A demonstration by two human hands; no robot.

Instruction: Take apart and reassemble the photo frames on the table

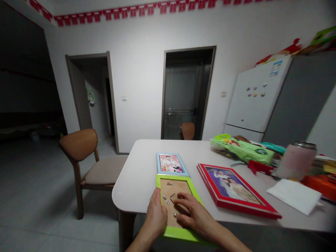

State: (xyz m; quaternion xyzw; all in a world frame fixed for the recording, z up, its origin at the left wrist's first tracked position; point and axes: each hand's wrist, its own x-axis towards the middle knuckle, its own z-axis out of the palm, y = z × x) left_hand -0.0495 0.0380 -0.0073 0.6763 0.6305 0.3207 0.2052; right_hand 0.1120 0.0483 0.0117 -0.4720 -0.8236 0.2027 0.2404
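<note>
A lime-green picture frame (181,232) lies back side up at the near table edge, showing its brown backing board (180,187). My left hand (156,214) is closed on the frame's left side. Over the board, my right hand (193,211) has its fingers bent and apart, with the thumb by a small metal clip (175,215). Two more metal pieces, one near the top (170,183) and one at the left (166,200), sit on the board. Just beyond lies a light-blue photo frame (157,164). Red photo frames (210,187), seemingly stacked, rest to the right.
On the table's right are a green package (243,150), a pink jar (296,161), a white paper or pouch (294,196) and an orange item (320,187). A wooden chair (78,143) stands left of the white table (139,168); a fridge (257,94) is behind at right.
</note>
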